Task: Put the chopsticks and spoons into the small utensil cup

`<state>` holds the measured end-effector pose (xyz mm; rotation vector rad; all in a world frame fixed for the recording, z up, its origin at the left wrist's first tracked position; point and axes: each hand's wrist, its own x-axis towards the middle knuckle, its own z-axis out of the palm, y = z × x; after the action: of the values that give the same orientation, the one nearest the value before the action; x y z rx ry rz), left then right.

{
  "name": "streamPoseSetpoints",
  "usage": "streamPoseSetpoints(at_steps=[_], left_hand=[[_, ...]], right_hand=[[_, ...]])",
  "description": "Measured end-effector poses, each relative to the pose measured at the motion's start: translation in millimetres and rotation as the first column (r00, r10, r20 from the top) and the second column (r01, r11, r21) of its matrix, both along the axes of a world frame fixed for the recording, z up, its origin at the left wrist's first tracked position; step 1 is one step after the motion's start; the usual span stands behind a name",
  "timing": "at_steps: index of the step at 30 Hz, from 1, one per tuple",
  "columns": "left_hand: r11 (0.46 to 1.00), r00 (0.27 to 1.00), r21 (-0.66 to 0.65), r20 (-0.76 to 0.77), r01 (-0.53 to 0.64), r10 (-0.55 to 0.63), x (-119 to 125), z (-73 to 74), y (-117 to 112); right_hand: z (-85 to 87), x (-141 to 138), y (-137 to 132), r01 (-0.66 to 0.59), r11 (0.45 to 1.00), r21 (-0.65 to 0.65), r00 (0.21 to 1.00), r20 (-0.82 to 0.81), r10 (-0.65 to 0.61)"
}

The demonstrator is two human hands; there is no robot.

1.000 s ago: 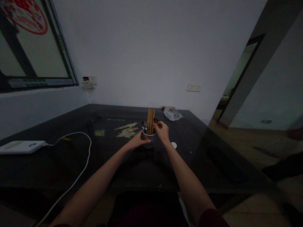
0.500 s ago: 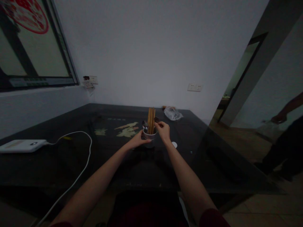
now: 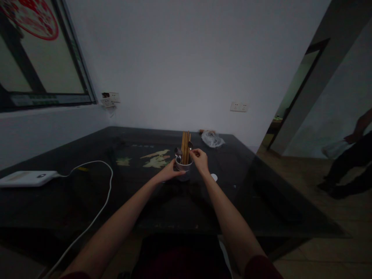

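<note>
A round metal cup (image 3: pixel 184 167) stands on the dark table in front of me, with a bundle of wooden chopsticks (image 3: pixel 185 147) upright in it. My left hand (image 3: pixel 171 170) is wrapped round the cup's left side, thumb across its front. Metal spoons (image 3: pixel 178 152) lean out at the cup's left, bowls up. At the right rim, my right hand (image 3: pixel 200 159) pinches another spoon (image 3: pixel 190 145) by its handle, just beside the chopsticks. The lower end of that spoon is hidden by the fingers and the cup.
A white power bank (image 3: pixel 29 178) with a white cable (image 3: pixel 109 193) lies on the left of the table (image 3: pixel 203 211). A clear plastic bag (image 3: pixel 212 139) rests at the back. A white disc (image 3: pixel 214 177) lies right of the cup. Another person (image 3: pixel 354 162) is at the far right.
The spoon in my right hand has turned and shifted slightly left, closer to the chopsticks. My left hand stays on the cup. The person at the right has moved.
</note>
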<state>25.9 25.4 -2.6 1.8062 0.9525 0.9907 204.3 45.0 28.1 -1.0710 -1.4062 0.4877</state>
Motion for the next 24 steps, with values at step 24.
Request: streamPoseSetpoints(at_steps=[24], left_hand=[[1.000,0.999,-0.005,0.047,-0.007,0.008,-6,9.7,0]], right_hand=[[4.7,76,-44,-0.023,0.998,-0.051,0.997,-0.074,0.019]])
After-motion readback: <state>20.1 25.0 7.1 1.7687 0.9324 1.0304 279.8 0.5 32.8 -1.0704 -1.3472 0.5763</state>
